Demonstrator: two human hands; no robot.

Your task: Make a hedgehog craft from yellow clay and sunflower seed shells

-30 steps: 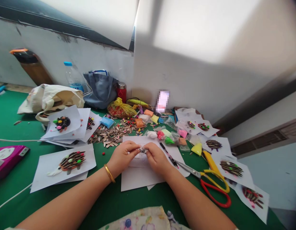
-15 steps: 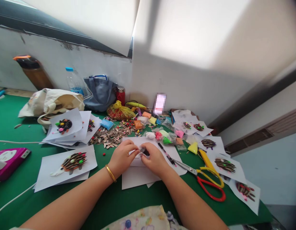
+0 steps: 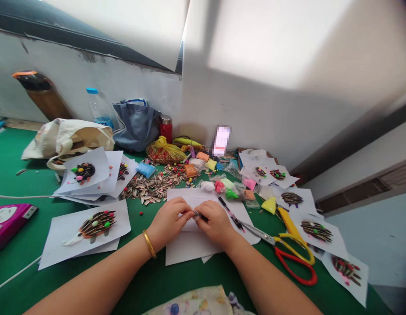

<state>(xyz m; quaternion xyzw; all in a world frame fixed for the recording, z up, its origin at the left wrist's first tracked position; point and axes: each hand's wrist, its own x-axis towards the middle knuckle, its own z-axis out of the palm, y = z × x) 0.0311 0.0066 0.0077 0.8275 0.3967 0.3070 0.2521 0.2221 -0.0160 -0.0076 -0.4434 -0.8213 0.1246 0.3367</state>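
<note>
My left hand (image 3: 168,221), with a gold bangle on its wrist, and my right hand (image 3: 215,223) meet over a white paper sheet (image 3: 189,245) on the green table (image 3: 150,280). Both pinch one small clear object (image 3: 196,215) between their fingertips; it looks like a little plastic packet, though I cannot be sure. A black pen (image 3: 231,212) lies just right of my right hand. A pile of sunflower seeds (image 3: 146,190) spreads beyond my left hand.
Paper sheets with seed hedgehogs (image 3: 96,222) lie left and right. Scissors with red and yellow handles (image 3: 288,253) rest at the right. Small bags of coloured clay (image 3: 227,186), a yellow bag (image 3: 165,151), a grey bag (image 3: 137,122), a bottle (image 3: 96,107) and a cloth tote (image 3: 71,138) stand behind.
Both hands stay pinched together on the small object and have sunk slightly toward the paper. The view shifted a little.
</note>
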